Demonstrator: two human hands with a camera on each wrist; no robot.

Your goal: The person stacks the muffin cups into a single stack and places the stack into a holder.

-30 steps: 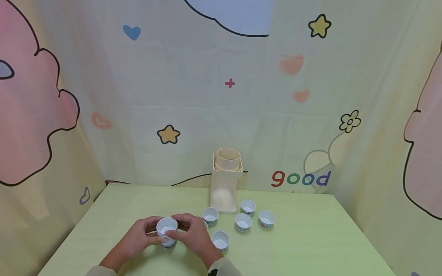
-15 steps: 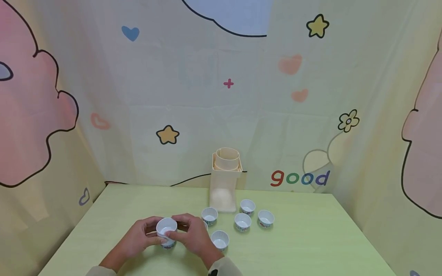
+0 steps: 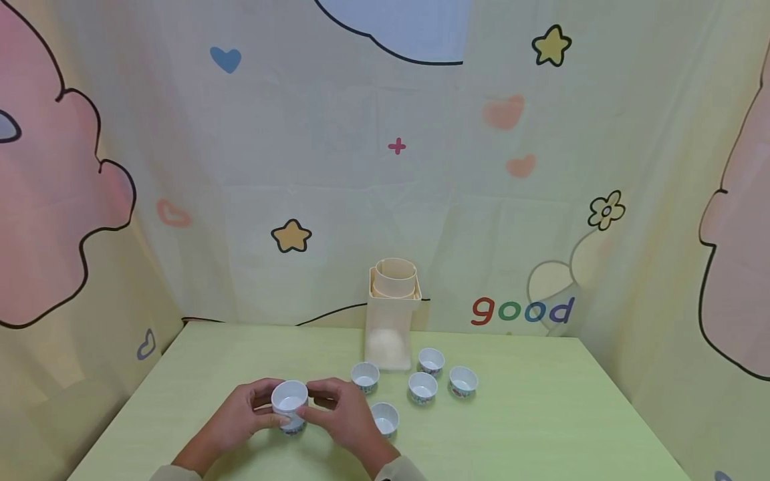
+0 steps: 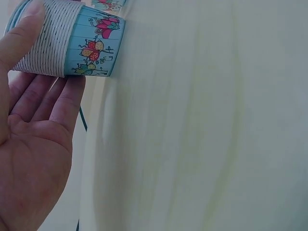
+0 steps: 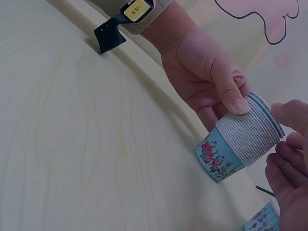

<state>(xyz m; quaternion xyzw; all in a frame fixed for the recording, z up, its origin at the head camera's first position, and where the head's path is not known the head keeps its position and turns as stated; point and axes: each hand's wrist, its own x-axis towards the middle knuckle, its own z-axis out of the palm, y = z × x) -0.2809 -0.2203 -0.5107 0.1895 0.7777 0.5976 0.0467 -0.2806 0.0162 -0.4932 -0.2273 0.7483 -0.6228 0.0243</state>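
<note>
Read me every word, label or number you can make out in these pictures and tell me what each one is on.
"good": on the backdrop cloth behind the table, each letter in a different colour.
A yellow tag on the band at the left wrist carries small dark characters, too small to read for certain.
The stack of paper cups held by the left hand and right hand shows only cartoon pictures, no readable words.

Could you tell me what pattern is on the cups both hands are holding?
The stack of cups has a light-blue base band with colourful cartoon figures; clearest in the right wrist view.
</note>
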